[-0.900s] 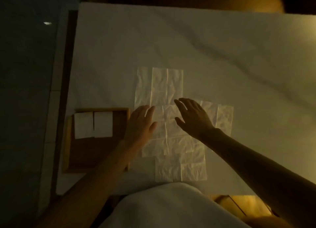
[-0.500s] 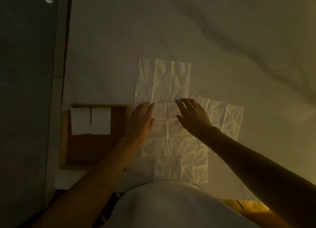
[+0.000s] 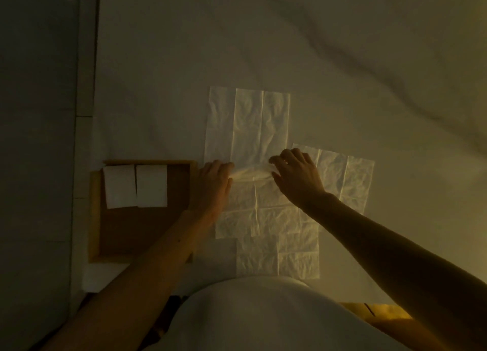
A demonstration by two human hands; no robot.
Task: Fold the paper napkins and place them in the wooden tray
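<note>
two folded napkins [image 3: 120,186] lie side by side in the far half of one tray [image 3: 94,219]; four unfolded napkins [image 3: 261,124], as far as i can tell, overlap just right of it on a white marbled table [image 3: 342,60]; left hand [image 3: 213,186] and right hand [image 3: 299,180] each pinch the raised far edge of the middle napkin [image 3: 263,200]; tray at the table's left edge, dark floor [image 3: 37,166] beside; table runs wide beyond.
</note>
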